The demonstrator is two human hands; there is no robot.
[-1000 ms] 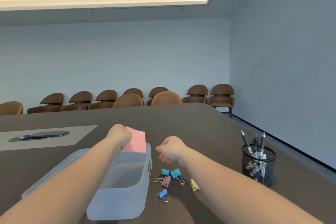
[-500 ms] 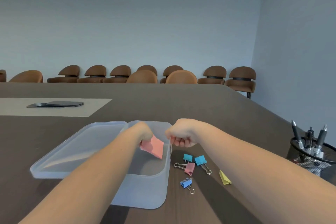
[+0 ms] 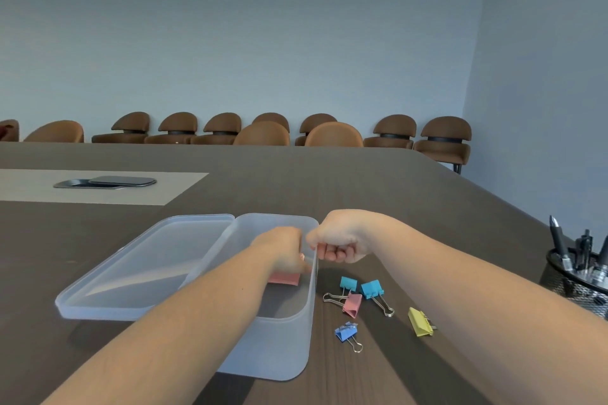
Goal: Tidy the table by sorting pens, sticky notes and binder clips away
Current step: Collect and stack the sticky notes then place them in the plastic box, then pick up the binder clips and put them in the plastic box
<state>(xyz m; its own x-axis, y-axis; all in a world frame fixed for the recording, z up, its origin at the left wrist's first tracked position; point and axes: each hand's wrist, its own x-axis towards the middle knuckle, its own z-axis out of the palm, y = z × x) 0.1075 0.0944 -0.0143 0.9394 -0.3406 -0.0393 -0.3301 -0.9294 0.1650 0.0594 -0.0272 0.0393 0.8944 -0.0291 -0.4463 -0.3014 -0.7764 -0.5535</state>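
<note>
A frosted plastic box [image 3: 279,358] stands open on the dark table, its hinged lid [image 3: 138,273] lying flat to the left. My left hand [image 3: 283,248] reaches down inside the box, fingers on a pink sticky note pad [image 3: 285,278] that lies on the box floor. My right hand [image 3: 339,237] pinches the box's right rim, holding it. Several binder clips lie just right of the box: two teal [image 3: 371,288], a pink one [image 3: 352,304], a blue one [image 3: 345,332] and a yellow one [image 3: 420,322]. A black mesh cup [image 3: 572,286] at the right edge holds pens.
A pale inlay with a grey cable hatch [image 3: 108,181] sits at the back left of the table. Brown chairs [image 3: 332,134] line the far wall. The table's right edge runs diagonally past the mesh cup.
My left hand lowered the pink pad from above the rim down to the box floor. My right hand moved onto the box's right rim. The camera tilted downward.
</note>
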